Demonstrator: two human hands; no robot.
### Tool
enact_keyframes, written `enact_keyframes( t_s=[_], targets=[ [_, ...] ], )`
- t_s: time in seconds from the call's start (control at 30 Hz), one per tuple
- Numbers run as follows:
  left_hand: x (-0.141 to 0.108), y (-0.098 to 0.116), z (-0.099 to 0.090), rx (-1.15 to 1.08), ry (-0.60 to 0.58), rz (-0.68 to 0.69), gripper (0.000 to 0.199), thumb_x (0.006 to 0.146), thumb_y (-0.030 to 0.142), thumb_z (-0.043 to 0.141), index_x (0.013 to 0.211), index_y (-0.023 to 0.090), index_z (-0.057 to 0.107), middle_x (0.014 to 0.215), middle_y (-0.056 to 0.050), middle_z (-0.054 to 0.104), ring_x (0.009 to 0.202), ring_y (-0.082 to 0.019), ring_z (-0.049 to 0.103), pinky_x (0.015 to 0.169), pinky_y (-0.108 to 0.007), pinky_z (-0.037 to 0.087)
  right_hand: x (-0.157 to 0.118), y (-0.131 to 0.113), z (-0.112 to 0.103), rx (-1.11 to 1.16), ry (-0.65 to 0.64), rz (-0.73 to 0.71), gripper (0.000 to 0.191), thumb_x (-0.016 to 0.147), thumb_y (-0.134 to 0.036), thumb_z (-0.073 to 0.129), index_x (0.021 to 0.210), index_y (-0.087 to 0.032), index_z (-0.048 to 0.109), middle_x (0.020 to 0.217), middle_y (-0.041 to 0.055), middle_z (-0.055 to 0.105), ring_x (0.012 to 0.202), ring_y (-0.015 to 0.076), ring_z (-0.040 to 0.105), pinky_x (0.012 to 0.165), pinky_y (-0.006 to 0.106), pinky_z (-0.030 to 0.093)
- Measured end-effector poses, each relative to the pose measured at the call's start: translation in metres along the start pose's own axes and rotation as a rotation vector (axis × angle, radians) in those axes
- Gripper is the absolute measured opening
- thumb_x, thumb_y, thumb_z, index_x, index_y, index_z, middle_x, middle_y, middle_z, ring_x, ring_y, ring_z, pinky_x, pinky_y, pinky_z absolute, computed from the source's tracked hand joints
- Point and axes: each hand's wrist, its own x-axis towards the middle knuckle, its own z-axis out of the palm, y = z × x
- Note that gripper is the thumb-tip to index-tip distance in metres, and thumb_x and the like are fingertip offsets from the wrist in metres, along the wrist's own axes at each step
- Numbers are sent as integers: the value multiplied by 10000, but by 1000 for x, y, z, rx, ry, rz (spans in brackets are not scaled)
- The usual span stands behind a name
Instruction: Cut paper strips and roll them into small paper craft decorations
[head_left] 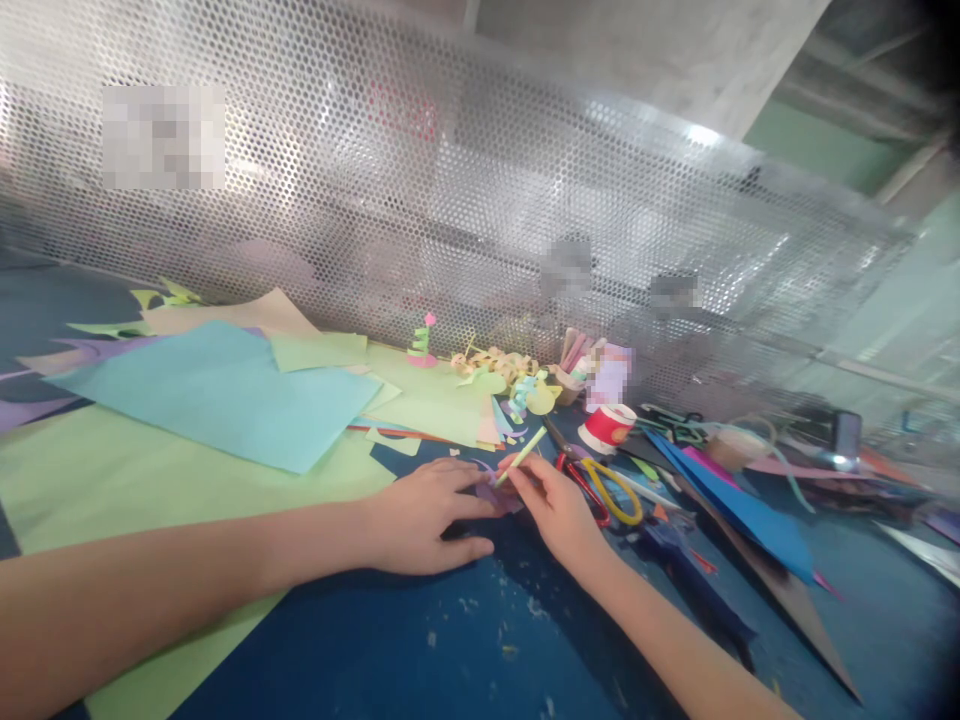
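My right hand [555, 505] is closed in a pinch on a narrow pale green paper strip [531, 446], which slants up to the right. Under the strip's lower end lies a small purple paper piece [491, 480], partly hidden by my fingers. My left hand [431, 512] rests palm down with its fingers stretched out, the fingertips touching the purple piece's left side. Just right of my right hand are scissors with a red handle [596, 490] and a yellow handle [622, 492].
Large green [322, 510] and blue paper sheets [225, 395] cover the left. Behind stand a red-and-white paper cup [607, 428] and a small spiral paper figure [422, 342]. A dark blue glue gun-like tool [697, 580] and blue card [739, 505] lie right. A perforated metal screen [480, 200] borders the back.
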Motion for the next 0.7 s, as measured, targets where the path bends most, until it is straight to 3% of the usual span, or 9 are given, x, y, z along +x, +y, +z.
enact_keyframes(
  t_s=[0.7],
  targets=[
    [1, 1, 0, 3, -9, 3, 406, 842, 452, 463, 1207, 292, 538, 1320, -93, 478, 1218, -275, 424, 1029, -483, 283, 2, -2, 1, -110, 6, -22, 178, 865, -314, 471, 910, -220, 614, 867, 18, 668, 785, 167, 634, 717, 271, 497]
  ],
)
